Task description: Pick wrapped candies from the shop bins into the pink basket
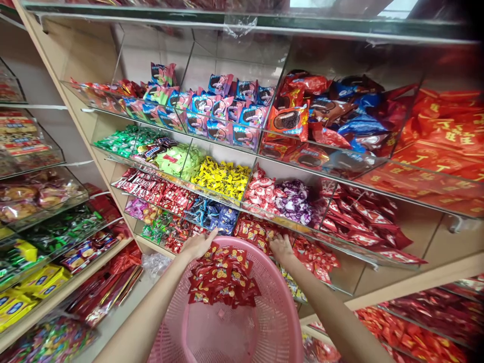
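- The left hand (198, 245) is at the far left rim of a pink basket (296, 322), fingers stretched toward the right hand; whether it grips the rim cannot be told.
- The right hand (282, 246), well apart from the left, is just beyond the basket's far right rim, fingers bent at the edge of a bin of red packets; whether it is closed on any of them cannot be told.
- The basket stands below and between the two hands, tilted so that its inside shows, with perforated walls.
- In it, a heap of small red packets (225, 277) with round yellow-orange prints lies against the far side, nearer the left hand; the bottom nearer the person is bare.
- Beyond the basket, between the hands, the shelf bin holds similar red packets (255, 231).
- Just beyond the left hand, a compartment holds dark blue packets (223, 218); farther up from it are yellow-wrapped sweets (221, 179).
- Above the right hand, a clear-fronted tray holds red-and-white sweets (260, 190) and purple-and-white sweets (295, 196).
- To the right of the right hand lie more red-and-white packets (315, 257).
- To the left of the left hand, crumpled clear plastic (155, 264) lies beside the shelf.
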`<state>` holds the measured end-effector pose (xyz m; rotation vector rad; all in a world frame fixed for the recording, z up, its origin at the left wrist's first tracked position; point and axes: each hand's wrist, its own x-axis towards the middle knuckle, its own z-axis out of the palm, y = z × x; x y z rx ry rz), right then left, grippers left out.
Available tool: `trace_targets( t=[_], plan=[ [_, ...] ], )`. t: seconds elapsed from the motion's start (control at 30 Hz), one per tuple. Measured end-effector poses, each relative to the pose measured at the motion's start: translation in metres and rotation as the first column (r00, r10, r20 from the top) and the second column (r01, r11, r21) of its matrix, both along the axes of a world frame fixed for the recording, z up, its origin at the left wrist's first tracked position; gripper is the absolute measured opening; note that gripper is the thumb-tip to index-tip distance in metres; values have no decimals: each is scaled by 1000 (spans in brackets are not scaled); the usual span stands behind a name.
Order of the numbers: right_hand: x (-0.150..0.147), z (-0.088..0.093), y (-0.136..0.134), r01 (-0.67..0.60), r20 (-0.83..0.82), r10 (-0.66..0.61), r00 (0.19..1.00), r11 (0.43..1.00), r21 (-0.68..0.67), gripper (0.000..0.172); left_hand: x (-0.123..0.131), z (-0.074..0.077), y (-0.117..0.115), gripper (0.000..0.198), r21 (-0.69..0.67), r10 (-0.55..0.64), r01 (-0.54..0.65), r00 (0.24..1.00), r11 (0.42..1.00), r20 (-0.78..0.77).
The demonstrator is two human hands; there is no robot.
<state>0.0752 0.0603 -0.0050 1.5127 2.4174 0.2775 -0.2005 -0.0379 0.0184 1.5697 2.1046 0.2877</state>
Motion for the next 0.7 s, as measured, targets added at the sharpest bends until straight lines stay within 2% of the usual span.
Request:
trace_targets(
  t=[0.23, 0.47, 0.7],
  plan=[
    [-4, 20, 4, -34, -33, 34, 999, 999, -6, 37, 1, 3, 1, 94, -12, -1, 1, 1000, 1000, 18],
    [1, 24, 18, -86, -135, 76, 988, 994, -70, 41, -1, 2, -1, 95, 11, 24, -25, 999, 1000, 28],
    [4, 24, 29, -23, -208, 10, 978, 998, -58, 30, -4, -4, -3, 92, 14, 29, -29, 999, 999, 28]
  ],
)
